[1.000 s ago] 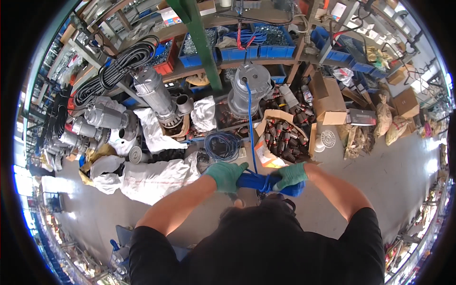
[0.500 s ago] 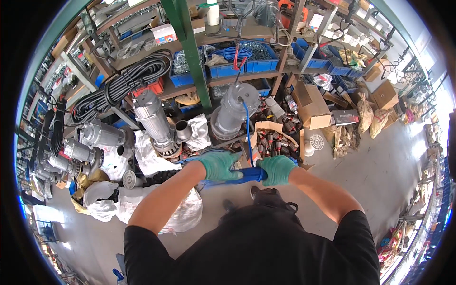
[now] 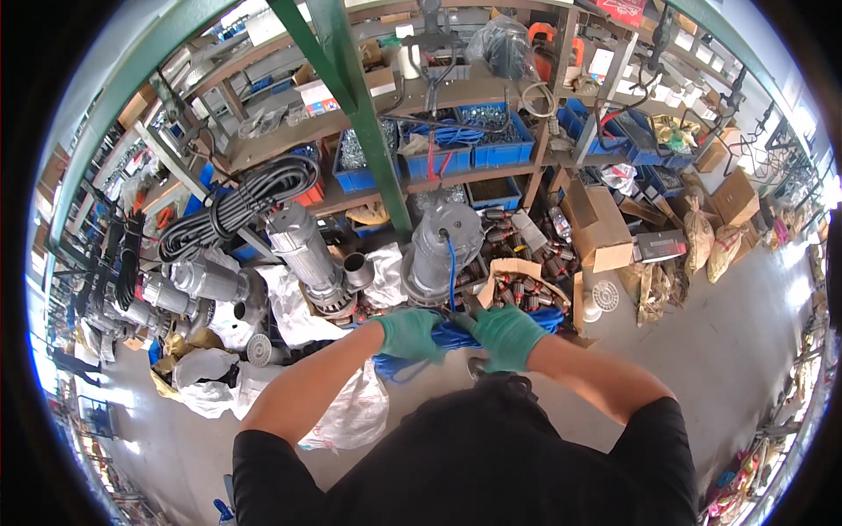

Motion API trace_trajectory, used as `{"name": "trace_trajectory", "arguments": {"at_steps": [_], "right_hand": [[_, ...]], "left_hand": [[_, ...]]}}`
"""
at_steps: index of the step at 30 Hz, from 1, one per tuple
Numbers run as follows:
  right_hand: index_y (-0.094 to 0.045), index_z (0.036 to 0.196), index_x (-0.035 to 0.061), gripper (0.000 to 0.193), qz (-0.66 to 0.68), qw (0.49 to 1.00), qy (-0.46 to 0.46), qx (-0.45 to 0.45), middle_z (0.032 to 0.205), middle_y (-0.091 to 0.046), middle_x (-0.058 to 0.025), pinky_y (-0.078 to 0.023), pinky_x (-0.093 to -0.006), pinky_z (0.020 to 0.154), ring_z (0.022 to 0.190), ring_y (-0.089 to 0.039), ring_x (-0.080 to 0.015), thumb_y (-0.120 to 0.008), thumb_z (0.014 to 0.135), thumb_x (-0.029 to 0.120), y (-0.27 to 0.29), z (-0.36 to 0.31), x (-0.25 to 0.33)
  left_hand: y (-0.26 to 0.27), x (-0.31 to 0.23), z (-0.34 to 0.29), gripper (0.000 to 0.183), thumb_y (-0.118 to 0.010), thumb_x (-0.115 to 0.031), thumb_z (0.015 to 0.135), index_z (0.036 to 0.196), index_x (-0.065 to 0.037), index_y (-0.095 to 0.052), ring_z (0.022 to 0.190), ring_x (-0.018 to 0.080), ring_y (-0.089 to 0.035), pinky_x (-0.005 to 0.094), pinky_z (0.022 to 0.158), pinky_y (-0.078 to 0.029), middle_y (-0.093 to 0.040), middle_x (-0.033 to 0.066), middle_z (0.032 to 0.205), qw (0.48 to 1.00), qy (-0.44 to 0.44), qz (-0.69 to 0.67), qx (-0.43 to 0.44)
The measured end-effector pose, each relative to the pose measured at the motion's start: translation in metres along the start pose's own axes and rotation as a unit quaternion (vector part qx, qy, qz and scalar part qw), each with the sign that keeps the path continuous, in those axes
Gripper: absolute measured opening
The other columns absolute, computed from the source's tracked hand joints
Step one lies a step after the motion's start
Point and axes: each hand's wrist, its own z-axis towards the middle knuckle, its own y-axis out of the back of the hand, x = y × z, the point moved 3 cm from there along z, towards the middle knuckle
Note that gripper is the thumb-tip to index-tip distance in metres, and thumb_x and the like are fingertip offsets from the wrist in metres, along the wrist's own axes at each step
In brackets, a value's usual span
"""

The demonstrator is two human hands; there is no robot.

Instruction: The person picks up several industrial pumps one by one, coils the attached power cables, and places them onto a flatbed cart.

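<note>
On your left, grey pumps [image 3: 206,279] stand in a row, with a white bag [image 3: 203,370] on the near side of them, its mouth open on something dark. A black cable coil [image 3: 241,206] hangs on the far side, and partly behind it shows a red bin [image 3: 309,191]. Right of that, a tall pump [image 3: 303,250] stands near a blue bin [image 3: 355,182] heaped with small metal parts. Past the green post [image 3: 379,131], one blue tray [image 3: 425,168] holds blue cable, and the next tray [image 3: 504,156] along holds more small metal parts. Your left hand [image 3: 410,335], gloved in green, touches the left part of the blue bundle [image 3: 545,320]; you have it right in front of you, spanning both hands, near the middle pump [image 3: 447,254], whose blue lead runs down toward it. Your right hand [image 3: 504,337], gloved too, lies over the bundle, fingers pointing left; how far either hand is closed, I cannot tell. Just beyond your right hand, an open carton [image 3: 517,266] is full of red-and-dark parts. Farther right are a brown box [image 3: 601,232], its flaps open and contents hidden, and tan bags [image 3: 699,237].
</note>
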Motion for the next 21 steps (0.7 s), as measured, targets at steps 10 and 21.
{"name": "trace_trajectory", "arguments": {"at_steps": [10,21], "right_hand": [[-0.065,0.127,0.0143,0.054,0.08,0.993,0.013,-0.081,0.111,-0.07,-0.0098,-0.054,-0.0421,0.088,0.097,-0.07,-0.0324,-0.078,0.078,0.029,-0.003,-0.011,-0.059],[-0.064,0.118,0.0127,0.047,-0.076,0.867,0.167,-0.462,0.108,-0.069,-0.0064,-0.053,-0.0447,0.094,0.101,-0.067,-0.0276,-0.078,0.073,0.016,0.129,-0.069,-0.111]], "left_hand": [[0.126,-0.173,0.024,0.045,-0.076,-0.024,0.085,0.123,-0.005,-0.061,0.108,0.0338,-0.065,0.0458,0.09,-0.055,-0.063,0.0127,0.128,0.742,-0.31,0.28,-0.525],[0.192,-0.13,0.055,0.024,-0.061,-0.026,0.102,0.114,-0.008,-0.071,0.095,0.0371,-0.066,0.0479,0.085,-0.053,-0.071,0.0126,0.103,0.787,-0.198,0.291,-0.506]]}}
